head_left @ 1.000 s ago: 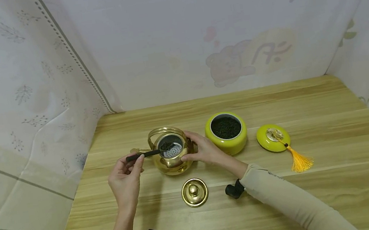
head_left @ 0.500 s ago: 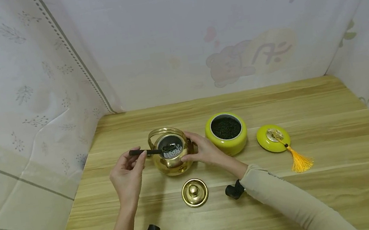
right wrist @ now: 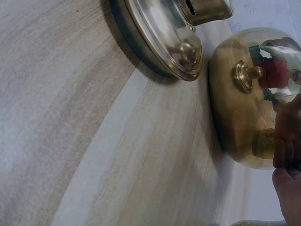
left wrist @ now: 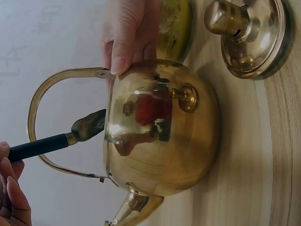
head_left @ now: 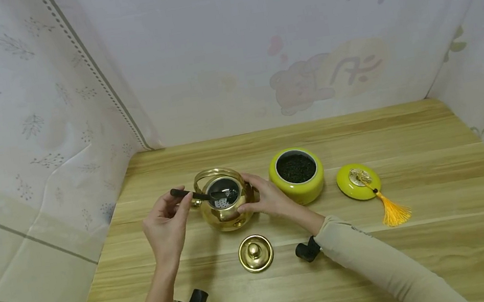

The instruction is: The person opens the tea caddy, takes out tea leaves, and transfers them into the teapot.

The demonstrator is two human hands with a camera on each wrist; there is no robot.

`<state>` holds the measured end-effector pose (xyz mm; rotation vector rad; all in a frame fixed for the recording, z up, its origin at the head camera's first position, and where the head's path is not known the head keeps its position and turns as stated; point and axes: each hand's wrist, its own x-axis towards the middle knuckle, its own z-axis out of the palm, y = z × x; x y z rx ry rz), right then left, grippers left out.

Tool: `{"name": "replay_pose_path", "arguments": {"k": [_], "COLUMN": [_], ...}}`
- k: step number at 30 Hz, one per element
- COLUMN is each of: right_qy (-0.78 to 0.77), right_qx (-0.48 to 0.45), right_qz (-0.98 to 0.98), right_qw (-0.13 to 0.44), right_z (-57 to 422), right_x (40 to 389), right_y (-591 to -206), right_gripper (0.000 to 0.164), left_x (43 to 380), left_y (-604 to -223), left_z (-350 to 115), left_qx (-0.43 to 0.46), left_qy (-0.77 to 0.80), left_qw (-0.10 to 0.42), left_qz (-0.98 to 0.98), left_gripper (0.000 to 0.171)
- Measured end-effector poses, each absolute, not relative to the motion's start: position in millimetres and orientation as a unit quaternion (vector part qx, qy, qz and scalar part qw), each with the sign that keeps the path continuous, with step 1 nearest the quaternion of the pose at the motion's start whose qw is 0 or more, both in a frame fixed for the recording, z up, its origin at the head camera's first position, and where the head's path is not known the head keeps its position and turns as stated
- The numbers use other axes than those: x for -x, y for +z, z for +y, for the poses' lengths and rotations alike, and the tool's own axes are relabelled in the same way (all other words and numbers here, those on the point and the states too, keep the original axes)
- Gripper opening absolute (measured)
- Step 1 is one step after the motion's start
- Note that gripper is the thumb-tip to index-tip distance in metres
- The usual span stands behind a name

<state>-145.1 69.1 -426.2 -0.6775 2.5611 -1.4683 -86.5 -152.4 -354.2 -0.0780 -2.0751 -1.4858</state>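
My left hand (head_left: 163, 229) pinches the black handle of a small tea scoop (head_left: 190, 194). The scoop tilts down into the open mouth of a golden teapot (head_left: 228, 221), its bowl (left wrist: 88, 126) dipping past the rim in the left wrist view. Inside the pot is a perforated metal strainer (head_left: 220, 203), with a dark clump of tea leaves (head_left: 232, 195) on its right side. My right hand (head_left: 268, 197) grips the pot's right side, thumb near the front rim. The pot stands upright, handle raised, spout to the left.
The golden pot lid (head_left: 256, 261) lies in front of the pot. To the right stands an open yellow jar (head_left: 306, 193) of dark tea leaves, beside its yellow lid (head_left: 347, 185) with an orange tassel (head_left: 394, 210). Patterned cloth (head_left: 212, 72) hangs behind the table.
The left hand has tipped the scoop, raising the handle's end. Leaves that were in the scoop's bowl now lie on the strainer. The right hand and teapot have stayed put.
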Motion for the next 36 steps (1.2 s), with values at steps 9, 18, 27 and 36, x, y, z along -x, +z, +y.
{"name": "replay_pose_path", "arguments": {"k": [9, 18, 27, 36], "right_qy": [-0.485, -0.462, -0.525, -0.586], "right_qx": [0.222, 0.225, 0.236, 0.146], "right_qz": [0.844, 0.856, 0.816, 0.789], "right_qw": [0.055, 0.057, -0.044, -0.115], "right_z": [69.3, 71.0, 97.9, 174.9], "right_x": [144.8, 142.8, 130.2, 120.6], "right_y": [-425.0, -423.3, -406.2, -402.0], "right_gripper": [0.087, 0.088, 0.06, 0.047], "left_x": [85.3, 67.5, 55.4, 59.6], "left_y": [-349.3, -346.7, -333.1, -333.0], "left_z": [-155.9, -160.9, -142.9, -104.2], "left_qx": [0.05, -0.003, 0.026, 0.06], "left_qy": [-0.535, -0.589, -0.686, -0.697], "left_qw": [0.32, 0.293, 0.272, 0.23], "left_qz": [-0.78, -0.753, -0.675, -0.676], "left_gripper": [0.014, 0.018, 0.015, 0.016]}}
